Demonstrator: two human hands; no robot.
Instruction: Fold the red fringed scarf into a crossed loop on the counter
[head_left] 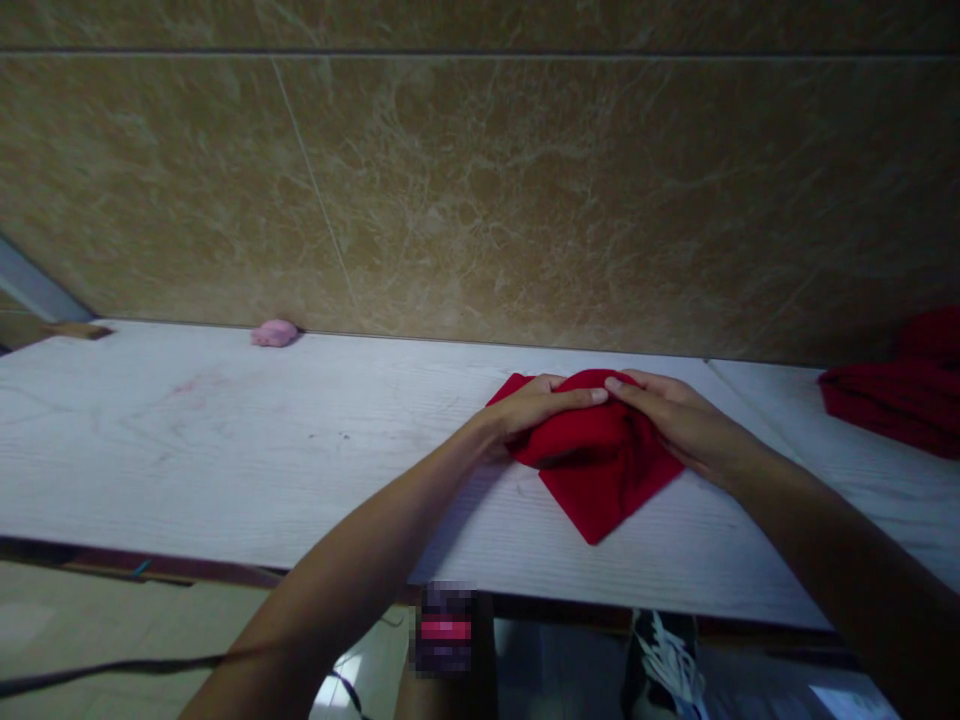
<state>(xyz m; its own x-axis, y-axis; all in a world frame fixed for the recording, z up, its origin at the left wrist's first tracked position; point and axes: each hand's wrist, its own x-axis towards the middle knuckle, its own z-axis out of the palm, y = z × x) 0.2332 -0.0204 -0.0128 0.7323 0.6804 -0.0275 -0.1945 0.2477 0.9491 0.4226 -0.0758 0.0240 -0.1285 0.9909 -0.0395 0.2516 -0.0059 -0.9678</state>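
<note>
Your left hand (536, 408) and right hand (679, 420) grip the bunched red cloth (574, 438), whose loose near corner (594, 512) could crease if your pull is uneven.

The cloth (589, 500) was held at the bench (225, 460), flanked by the left hand (536, 408) on one side and the right hand (686, 425) on the other. Farther right, a cloth pile (892, 405) was set near the wall (480, 200), by which the bench was backed. Well to the left, a wad (275, 333) was placed against the wall (a slat (76, 330) was seen farther left still, near the rear corner). Below the bench's front edge, a shoe (664, 665) was positioned.
</note>
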